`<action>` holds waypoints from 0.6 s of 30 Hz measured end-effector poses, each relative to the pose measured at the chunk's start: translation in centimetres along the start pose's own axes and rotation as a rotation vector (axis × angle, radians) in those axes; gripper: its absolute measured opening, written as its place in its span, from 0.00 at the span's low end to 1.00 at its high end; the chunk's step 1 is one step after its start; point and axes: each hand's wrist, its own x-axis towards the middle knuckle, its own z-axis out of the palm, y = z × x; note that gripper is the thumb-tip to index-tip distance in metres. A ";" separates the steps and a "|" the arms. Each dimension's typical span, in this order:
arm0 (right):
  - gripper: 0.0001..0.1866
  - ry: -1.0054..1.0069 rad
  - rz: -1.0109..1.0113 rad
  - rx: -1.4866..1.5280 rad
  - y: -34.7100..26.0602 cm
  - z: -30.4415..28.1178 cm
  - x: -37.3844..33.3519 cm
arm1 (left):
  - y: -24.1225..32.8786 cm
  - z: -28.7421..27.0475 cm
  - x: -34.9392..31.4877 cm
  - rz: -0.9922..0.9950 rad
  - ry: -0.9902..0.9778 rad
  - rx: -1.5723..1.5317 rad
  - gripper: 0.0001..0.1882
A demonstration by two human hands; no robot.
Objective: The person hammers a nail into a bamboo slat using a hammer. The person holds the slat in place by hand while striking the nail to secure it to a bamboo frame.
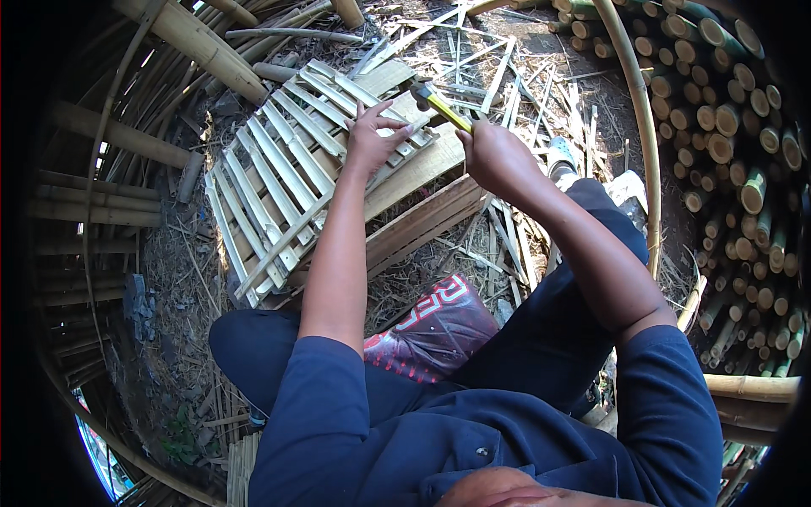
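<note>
A rustic bamboo workshop, seemingly open to daylight: cut bamboo poles (743,169) are stacked in a tall pile along the right, their round ends facing in, and more thick bamboo lengths (122,135) lie or stand along the left. Sunlight falls on an earth floor (182,338) littered with split strips (519,245) and shavings. In the middle, a low wooden bench (422,221) bears a slatted panel (281,162) of pale strips, and a hammer (448,111) with a yellow handle is held over it, marking this as a place for handwork.
</note>
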 end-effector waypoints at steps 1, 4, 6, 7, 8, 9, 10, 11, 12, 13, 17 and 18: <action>0.22 -0.011 -0.010 0.003 -0.1 0.1 0.0 | -0.3 -0.1 -0.1 0.009 0.012 0.011 0.12; 0.23 0.024 -0.049 0.022 0.7 0.8 0.2 | 0.3 0.4 -0.1 0.013 0.025 0.021 0.11; 0.24 0.045 -0.073 0.035 0.8 1.1 0.2 | 0.4 0.3 -0.1 0.007 0.025 0.034 0.12; 0.24 0.045 -0.077 0.036 0.8 1.3 0.1 | 0.5 0.3 -0.2 0.004 0.025 0.041 0.13; 0.24 0.045 -0.082 0.038 0.6 1.3 0.1 | 0.5 0.3 -0.2 0.000 0.026 0.046 0.13; 0.23 0.043 -0.095 0.031 0.4 1.3 0.1 | 0.5 0.3 -0.3 -0.003 0.027 0.051 0.13; 0.23 0.041 -0.108 0.025 0.2 1.3 0.2 | 0.6 0.3 -0.3 -0.007 0.029 0.056 0.14; 0.23 0.039 -0.119 0.018 0.0 1.3 0.1 | 0.7 0.4 -0.3 -0.023 0.032 0.079 0.14; 0.22 0.040 -0.120 0.013 0.1 1.6 0.2 | 0.8 0.5 -0.3 -0.039 0.036 0.101 0.14; 0.22 0.041 -0.122 0.008 0.2 2.1 0.3 | 1.0 0.7 -0.3 -0.056 0.039 0.123 0.14; 0.22 0.065 -0.165 -0.015 0.4 3.1 0.6 | 0.6 1.1 -0.2 -0.029 0.100 0.136 0.14; 0.22 0.081 -0.166 0.001 0.0 3.0 0.6 | 0.4 1.0 -0.2 -0.017 0.113 0.110 0.14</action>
